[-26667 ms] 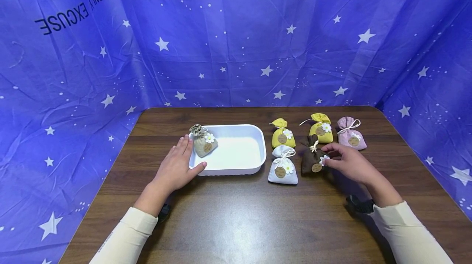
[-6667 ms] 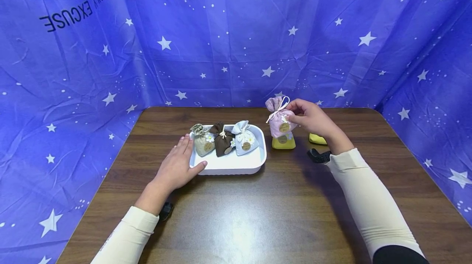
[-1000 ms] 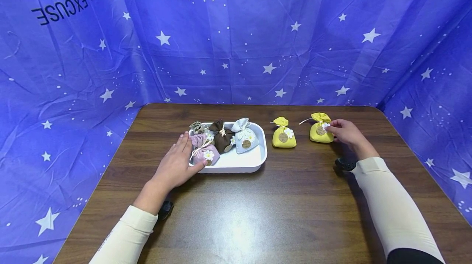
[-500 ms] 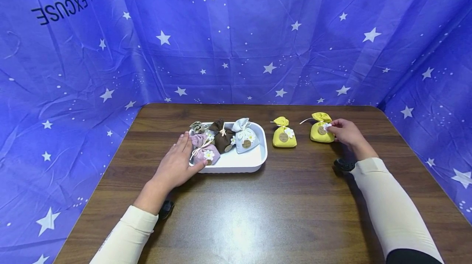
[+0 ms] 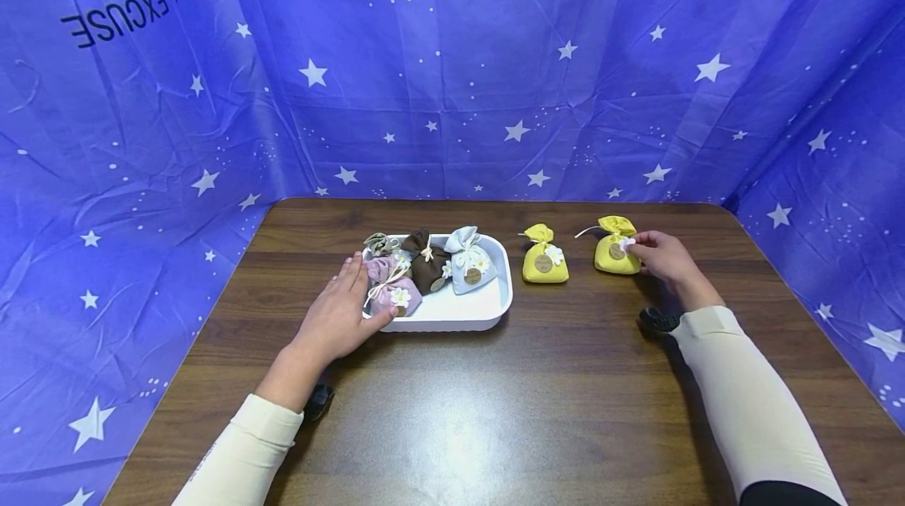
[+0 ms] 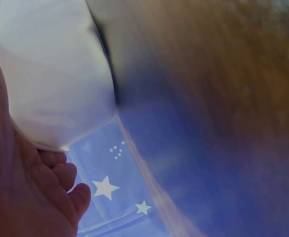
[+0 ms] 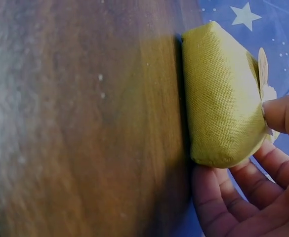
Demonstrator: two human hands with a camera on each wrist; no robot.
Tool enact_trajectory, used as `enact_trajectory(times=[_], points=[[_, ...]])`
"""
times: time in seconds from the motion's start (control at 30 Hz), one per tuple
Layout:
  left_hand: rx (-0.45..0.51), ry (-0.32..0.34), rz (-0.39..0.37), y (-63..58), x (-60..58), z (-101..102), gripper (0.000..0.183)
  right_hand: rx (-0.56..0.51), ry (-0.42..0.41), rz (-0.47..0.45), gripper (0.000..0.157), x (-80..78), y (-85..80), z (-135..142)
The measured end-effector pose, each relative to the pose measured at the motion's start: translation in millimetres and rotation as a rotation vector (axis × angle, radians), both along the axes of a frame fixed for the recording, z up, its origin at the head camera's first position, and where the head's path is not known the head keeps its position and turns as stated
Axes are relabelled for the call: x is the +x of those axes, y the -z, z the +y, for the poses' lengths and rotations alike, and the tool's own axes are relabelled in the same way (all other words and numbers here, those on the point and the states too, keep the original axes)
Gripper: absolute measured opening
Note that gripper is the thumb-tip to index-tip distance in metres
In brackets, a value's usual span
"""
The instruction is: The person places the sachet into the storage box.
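My left hand [image 5: 338, 316] lies along the left end of a white tray [image 5: 488, 317], fingers extended and thumb on the front rim. In the left wrist view the tray's wall [image 6: 55, 74] sits against the palm. Inside the tray are an olive-beige sachet [image 5: 378, 243], a brown sachet [image 5: 424, 270], a white sachet [image 5: 468, 261] and a pink sachet [image 5: 406, 286], which partly covers the beige one. My right hand [image 5: 668, 262] pinches the right side of a yellow sachet [image 5: 606, 258], thumb by its white flower. The right wrist view shows that sachet's bottom [image 7: 218, 94] at the tabletop.
A second yellow sachet [image 5: 540, 272] stands on the wooden table [image 5: 452, 404] between the tray and the right hand. A blue curtain [image 5: 438, 97] with white stars hangs behind the table and along both sides.
Since the oldest frame, the brown, white and pink sachets have moved into the tray. The right hand went from the pink sachet to the right-hand yellow one; in the last second it barely moves.
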State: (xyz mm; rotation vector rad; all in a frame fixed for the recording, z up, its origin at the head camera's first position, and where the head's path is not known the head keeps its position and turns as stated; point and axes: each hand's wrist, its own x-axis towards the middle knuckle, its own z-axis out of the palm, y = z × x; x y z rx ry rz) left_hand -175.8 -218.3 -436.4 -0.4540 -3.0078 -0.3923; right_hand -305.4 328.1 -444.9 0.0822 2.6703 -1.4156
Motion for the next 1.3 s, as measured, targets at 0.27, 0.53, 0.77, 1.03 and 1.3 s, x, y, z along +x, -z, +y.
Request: enact_trajectory(times=[0.27,0.53,0.77,1.03,1.3], points=[[0.006,-0.004,0.002,-1.0,0.5,0,0.098,0.035,0.030,0.112,0.034,1.0,0.0,-2],[0.011,-0.004,0.017,-2.4,0.0,1,0.099,0.048,0.005,0.182,0.033,3.6,-8.8,-7],[0.013,-0.004,0.006,-2.0,0.3,0,0.099,0.038,-0.017,0.228,0.031,9.7,-21.9,-17],[0.012,0.000,0.009,-0.1,-0.9,0,0.099,0.028,-0.069,0.257,0.032,16.9,-38.9,-32],[0.010,-0.002,0.001,0.1,-0.7,1,0.099,-0.031,-0.128,0.282,0.029,21.8,-52.0,-52]])
